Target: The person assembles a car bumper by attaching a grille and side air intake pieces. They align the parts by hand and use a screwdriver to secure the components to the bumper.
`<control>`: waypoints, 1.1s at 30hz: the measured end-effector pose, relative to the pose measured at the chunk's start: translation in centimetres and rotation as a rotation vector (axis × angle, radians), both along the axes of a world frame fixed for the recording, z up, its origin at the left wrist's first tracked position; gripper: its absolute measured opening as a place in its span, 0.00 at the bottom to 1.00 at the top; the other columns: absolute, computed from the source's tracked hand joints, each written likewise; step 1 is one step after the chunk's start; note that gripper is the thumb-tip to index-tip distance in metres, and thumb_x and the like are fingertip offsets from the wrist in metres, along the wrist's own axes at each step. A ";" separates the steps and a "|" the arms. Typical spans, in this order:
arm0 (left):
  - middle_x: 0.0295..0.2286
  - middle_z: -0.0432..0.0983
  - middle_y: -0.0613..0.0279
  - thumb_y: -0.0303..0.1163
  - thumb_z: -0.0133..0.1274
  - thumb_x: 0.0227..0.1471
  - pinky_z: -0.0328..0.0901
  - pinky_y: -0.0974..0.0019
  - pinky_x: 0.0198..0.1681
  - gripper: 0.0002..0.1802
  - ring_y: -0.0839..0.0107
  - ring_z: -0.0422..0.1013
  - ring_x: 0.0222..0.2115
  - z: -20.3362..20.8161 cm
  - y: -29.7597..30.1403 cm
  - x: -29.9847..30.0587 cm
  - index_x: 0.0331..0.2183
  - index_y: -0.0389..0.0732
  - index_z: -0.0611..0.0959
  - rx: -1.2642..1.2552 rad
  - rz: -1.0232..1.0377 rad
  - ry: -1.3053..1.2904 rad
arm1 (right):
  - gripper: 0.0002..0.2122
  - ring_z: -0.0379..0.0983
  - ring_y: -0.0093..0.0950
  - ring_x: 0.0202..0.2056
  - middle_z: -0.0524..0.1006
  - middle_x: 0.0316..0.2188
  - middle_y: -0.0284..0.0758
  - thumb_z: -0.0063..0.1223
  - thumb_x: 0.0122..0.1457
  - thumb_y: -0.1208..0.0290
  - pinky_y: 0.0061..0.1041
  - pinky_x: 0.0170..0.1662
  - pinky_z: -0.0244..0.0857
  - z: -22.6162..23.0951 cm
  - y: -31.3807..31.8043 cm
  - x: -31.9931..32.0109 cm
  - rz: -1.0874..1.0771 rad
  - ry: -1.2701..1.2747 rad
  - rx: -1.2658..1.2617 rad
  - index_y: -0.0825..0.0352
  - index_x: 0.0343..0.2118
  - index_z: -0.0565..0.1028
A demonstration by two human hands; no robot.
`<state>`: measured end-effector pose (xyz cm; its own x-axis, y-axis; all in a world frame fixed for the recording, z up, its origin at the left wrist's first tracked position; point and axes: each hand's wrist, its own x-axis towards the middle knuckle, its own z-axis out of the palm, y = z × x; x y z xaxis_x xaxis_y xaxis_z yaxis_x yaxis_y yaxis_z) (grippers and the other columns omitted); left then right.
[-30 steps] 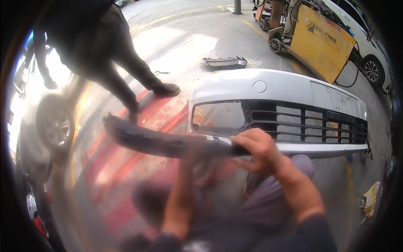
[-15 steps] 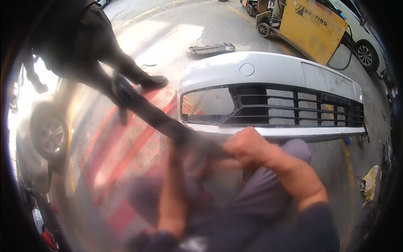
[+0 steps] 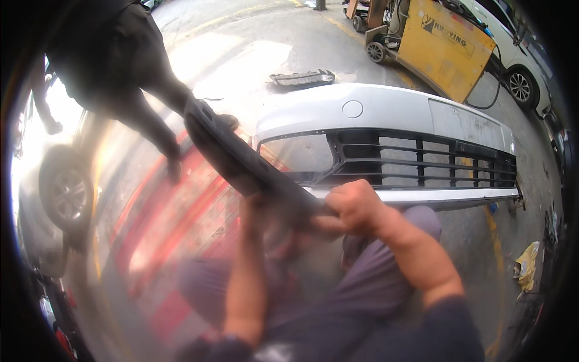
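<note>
Grasping the black trim strip [image 3: 241, 154] near one end is your right hand [image 3: 357, 208]. Your left hand [image 3: 253, 208] meets it farther along, its grip too blurred to tell.

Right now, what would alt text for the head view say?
A right hand grips the end of a long black strip, the blurred left hand against it. Beyond sits a white bumper with black grille; another person stands upper left.
</note>
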<state>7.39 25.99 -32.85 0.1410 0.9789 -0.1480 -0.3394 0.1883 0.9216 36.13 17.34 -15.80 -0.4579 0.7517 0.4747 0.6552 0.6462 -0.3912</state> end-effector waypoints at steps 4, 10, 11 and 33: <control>0.42 0.82 0.51 0.25 0.55 0.50 0.74 0.57 0.50 0.23 0.59 0.79 0.43 0.4 -0.4 0.1 0.49 0.30 0.81 0.037 0.021 0.034 | 0.26 0.77 0.43 0.24 0.76 0.21 0.38 0.69 0.51 0.41 0.39 0.28 0.70 0.7 0.1 0.2 -0.020 0.014 -0.096 0.64 0.21 0.76; 0.41 0.81 0.53 0.18 0.51 0.41 0.76 0.57 0.49 0.27 0.58 0.80 0.42 0.2 -1.0 1.1 0.48 0.32 0.81 0.059 -0.130 -0.333 | 0.26 0.78 0.41 0.26 0.76 0.24 0.38 0.68 0.53 0.41 0.37 0.29 0.71 2.0 -0.2 -1.3 -0.049 0.132 -0.002 0.65 0.28 0.77; 0.41 0.81 0.54 0.18 0.51 0.40 0.76 0.57 0.49 0.28 0.59 0.80 0.42 0.3 -1.1 1.3 0.48 0.32 0.81 0.050 -0.161 -0.301 | 0.26 0.78 0.41 0.26 0.76 0.24 0.38 0.67 0.53 0.41 0.37 0.29 0.71 2.2 -0.3 -1.4 -0.068 0.094 0.003 0.65 0.28 0.77; 0.29 0.83 0.62 0.19 0.54 0.33 0.72 0.68 0.32 0.22 0.69 0.79 0.28 3.5 -1.7 3.4 0.37 0.32 0.88 0.021 -0.113 0.447 | 0.15 0.81 0.44 0.27 0.81 0.22 0.43 0.62 0.52 0.58 0.41 0.33 0.76 0.9 -1.0 -1.4 -0.421 -0.048 -0.211 0.67 0.23 0.81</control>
